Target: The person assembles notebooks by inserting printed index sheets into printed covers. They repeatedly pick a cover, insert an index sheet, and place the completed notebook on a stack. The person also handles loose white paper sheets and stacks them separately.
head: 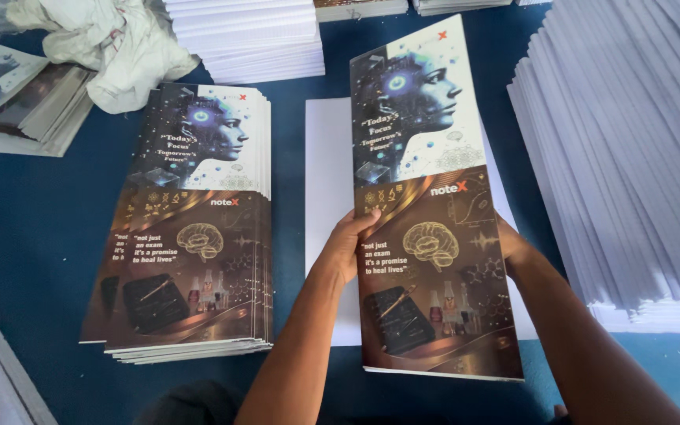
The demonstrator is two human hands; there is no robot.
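A long printed cover sheet (426, 157), pale with a head picture on its far half and brown with a brain drawing on its near half, is held over a white paper stack (326, 157). My left hand (348, 244) grips its left edge near the middle. My right hand (511, 242) holds the right edge, mostly hidden behind the sheet. To the left lies a fanned pile of the same printed covers (190, 228) on the blue surface.
A tall slanted stack of white paper (631, 149) fills the right side. More white stacks (249, 35) sit at the back. A crumpled white cloth (112, 47) and a few printed sheets (9, 90) lie at the far left on the blue table (33, 228).
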